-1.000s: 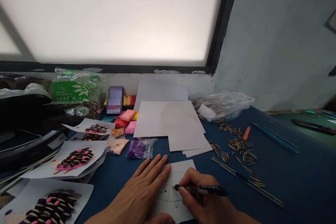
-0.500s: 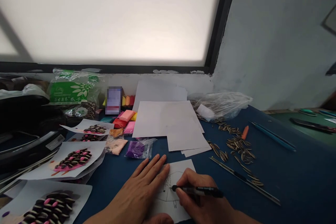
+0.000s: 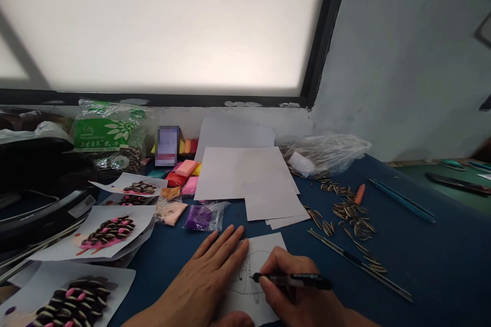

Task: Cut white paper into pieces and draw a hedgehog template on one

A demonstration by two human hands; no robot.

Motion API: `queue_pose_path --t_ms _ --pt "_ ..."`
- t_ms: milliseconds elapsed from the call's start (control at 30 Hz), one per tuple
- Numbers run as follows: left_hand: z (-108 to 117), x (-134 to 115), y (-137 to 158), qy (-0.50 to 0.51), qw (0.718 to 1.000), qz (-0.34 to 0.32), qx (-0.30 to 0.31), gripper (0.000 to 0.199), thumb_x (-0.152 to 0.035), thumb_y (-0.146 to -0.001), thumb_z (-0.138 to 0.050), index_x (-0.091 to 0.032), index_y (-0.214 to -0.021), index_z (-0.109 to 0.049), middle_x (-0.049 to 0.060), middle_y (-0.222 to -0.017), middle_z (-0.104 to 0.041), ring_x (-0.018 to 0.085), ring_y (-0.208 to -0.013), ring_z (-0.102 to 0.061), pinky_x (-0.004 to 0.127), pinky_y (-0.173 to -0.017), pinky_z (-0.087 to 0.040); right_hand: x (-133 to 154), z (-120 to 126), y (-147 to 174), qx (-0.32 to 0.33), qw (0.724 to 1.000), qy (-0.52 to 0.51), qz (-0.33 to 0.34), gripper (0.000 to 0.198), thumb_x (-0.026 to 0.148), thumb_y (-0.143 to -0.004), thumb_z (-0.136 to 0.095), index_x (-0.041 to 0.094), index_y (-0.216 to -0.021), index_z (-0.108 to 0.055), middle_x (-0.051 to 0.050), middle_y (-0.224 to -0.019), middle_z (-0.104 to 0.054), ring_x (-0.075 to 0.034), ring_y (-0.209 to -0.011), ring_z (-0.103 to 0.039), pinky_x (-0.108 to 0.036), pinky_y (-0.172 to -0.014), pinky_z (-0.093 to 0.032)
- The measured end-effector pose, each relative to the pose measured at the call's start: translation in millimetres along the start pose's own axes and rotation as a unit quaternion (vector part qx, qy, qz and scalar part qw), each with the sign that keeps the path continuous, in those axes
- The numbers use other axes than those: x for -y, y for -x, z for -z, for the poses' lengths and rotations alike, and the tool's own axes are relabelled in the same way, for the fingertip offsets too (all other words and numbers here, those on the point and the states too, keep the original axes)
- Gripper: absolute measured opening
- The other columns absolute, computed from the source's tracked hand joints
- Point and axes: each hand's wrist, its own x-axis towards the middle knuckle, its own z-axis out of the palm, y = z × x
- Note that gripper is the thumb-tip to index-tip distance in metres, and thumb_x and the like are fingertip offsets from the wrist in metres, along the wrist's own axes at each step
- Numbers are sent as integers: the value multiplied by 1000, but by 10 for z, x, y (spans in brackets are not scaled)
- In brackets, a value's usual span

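Observation:
My right hand [image 3: 297,286] grips a black pen [image 3: 295,280], its tip on a small sheet of white paper [image 3: 270,242]. Thin dark lines on the sheet form a rounded outline with a dot, short scribbled strokes and small legs below. Lying flat with fingers stretched, my left hand [image 3: 215,271] rests on the sheet's left side and covers part of it. Beyond its fingertips is a purple clay packet [image 3: 199,217] in clear plastic.
Blank white sheets [image 3: 241,173] lie at the back. Finished seed pictures [image 3: 111,235] are stacked at left. Sunflower seeds [image 3: 353,219], a craft knife [image 3: 360,263], an orange stick [image 3: 359,193] and blue tweezers [image 3: 402,201] lie right. A phone [image 3: 167,146] stands behind coloured clay packets [image 3: 186,168].
The pen and my right hand have shifted slightly right. A few more strokes show inside the drawn outline. My left hand stays in place.

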Motion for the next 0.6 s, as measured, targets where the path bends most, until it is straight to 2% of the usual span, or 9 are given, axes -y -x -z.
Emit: queue_pose_path --t_ms 200,400,600 --pt "39 -13 17 2 1000 -9 -21 79 -66 -93 -55 -28 -156 -26 7 -158 -22 35 -143 -28 50 -116 -26 8 3 14 1 1000 8 1 12 28 -87 -50 21 -77 -48 4 -58 -49 -11 -44 -41 -23 -44 -34" --pt "1 4 1 -7 1000 -6 -8 80 -67 -93 -54 -19 -154 -33 11 -158 -21 36 -143 -26 49 -117 -25 3 1 7 11 1000 -2 0 12 29 -88 -49 20 -80 -51 3 -57 -50 -11 -45 -42 -23 -44 -34" --pt "-21 29 -9 -5 1000 -11 -16 81 -66 -92 -56 -24 -156 -28 8 -159 -19 36 -144 -24 51 -116 -25 0 -1 6 18 1000 4 1 11 28 -89 -50 21 -80 -50 3 -60 -52 -11 -47 -43 -23 -47 -35"
